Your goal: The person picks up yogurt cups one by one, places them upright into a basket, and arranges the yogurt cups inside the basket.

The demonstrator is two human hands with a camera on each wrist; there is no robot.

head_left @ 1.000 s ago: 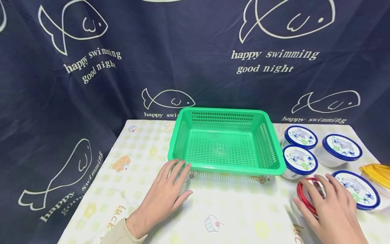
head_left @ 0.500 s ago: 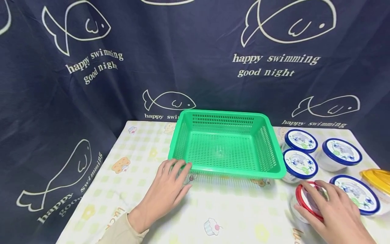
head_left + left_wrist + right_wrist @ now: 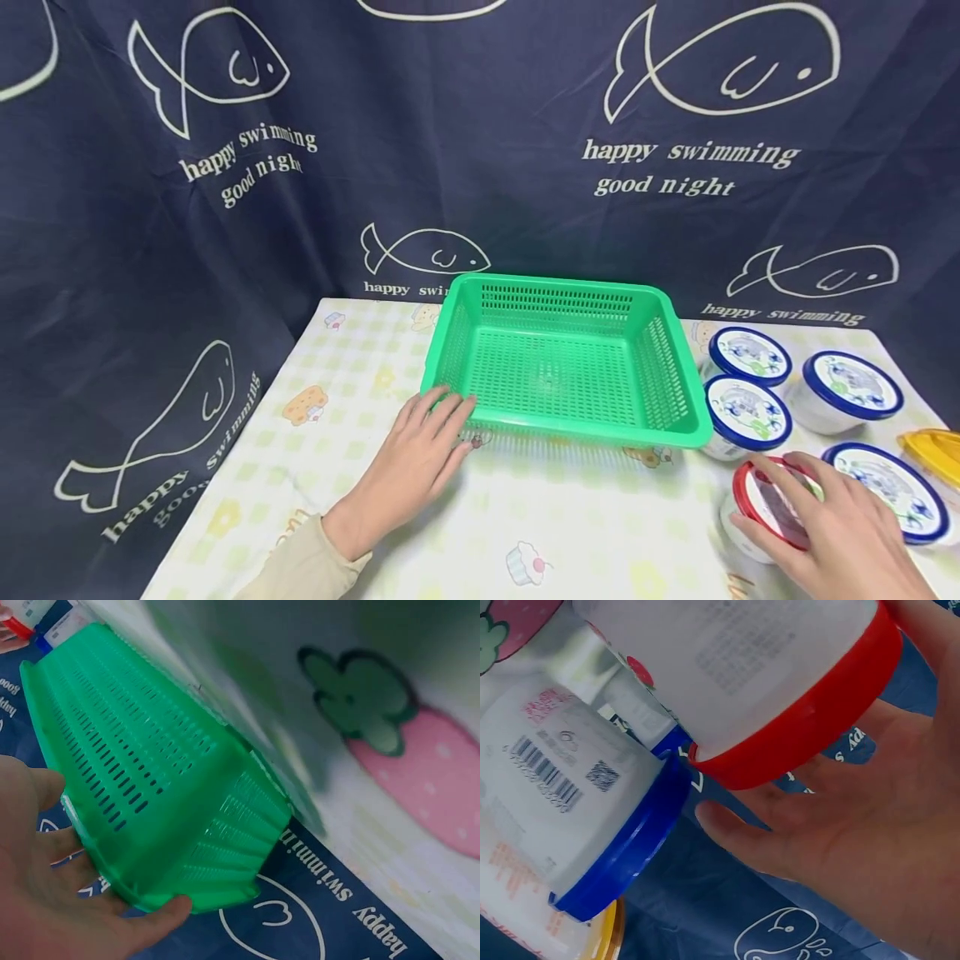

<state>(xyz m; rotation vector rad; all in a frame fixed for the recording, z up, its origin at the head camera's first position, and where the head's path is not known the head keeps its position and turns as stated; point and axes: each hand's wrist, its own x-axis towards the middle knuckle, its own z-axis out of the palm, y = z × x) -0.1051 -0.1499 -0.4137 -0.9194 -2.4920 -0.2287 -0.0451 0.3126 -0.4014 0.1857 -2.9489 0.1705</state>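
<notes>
My left hand (image 3: 408, 454) rests its fingertips at the near left corner of a green perforated plastic basket (image 3: 570, 427), thumb apart from the others. The left wrist view shows the same hand (image 3: 67, 877) loosely spread along the basket's rim, one fingertip touching the corner. On the table's right side, my right hand (image 3: 851, 521) holds a red-lidded plastic tub (image 3: 780, 504) from above, fingers spread around the lid. Seen from the right wrist, fingers curve round the red lid (image 3: 817, 712); the tub's body is whitish. My palm hides part of the lid.
Blue-lidded tubs stand right of the basket: one at the back (image 3: 750, 354), a nearer one beside the basket (image 3: 748, 412), another further right (image 3: 853, 383), and a wide blue-lidded tub (image 3: 888, 492). A yellow-lidded tub (image 3: 933, 454) sits at the right edge. A dark fish-print curtain (image 3: 525, 150) hangs behind.
The view has shifted slightly, with basket and tubs sitting lower in it. The right hand's fingers have settled around the red lid. The left hand stays at the basket corner.
</notes>
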